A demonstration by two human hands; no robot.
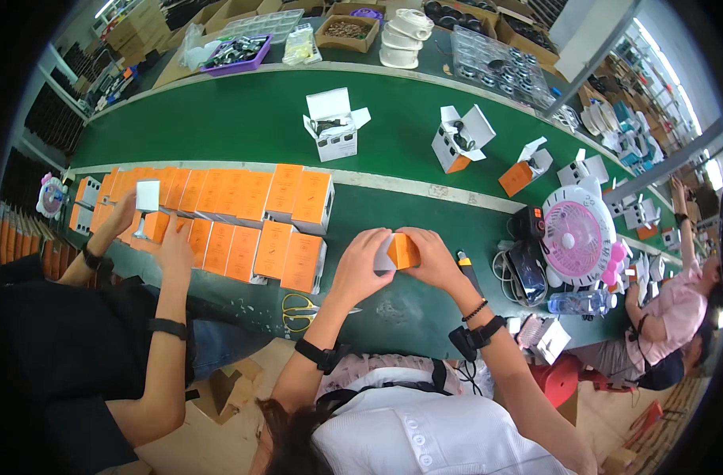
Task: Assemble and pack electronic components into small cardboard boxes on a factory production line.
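Note:
A small orange-and-white carton (406, 250) is held up between both hands over the green work surface. My left hand (359, 267) grips its white side, the thumb and fingers closed around the edge. My right hand (438, 261) closes on the orange side. What is inside the carton cannot be seen. Left of my hands stand rows of orange-topped cartons (276, 249), packed tightly together. Yellow-handled scissors (299, 313) lie beside my left wrist. A dark tool with a yellow tip (465, 265) lies just right of my right hand.
Opened cartons (337, 142) with dark items inside sit on the green conveyor belt (242, 111). At right are a pink-and-white fan (573, 229), a phone (526, 273) and a water bottle (581, 302). Co-workers sit on both sides; the left one's hands hold a small white-topped item (147, 198).

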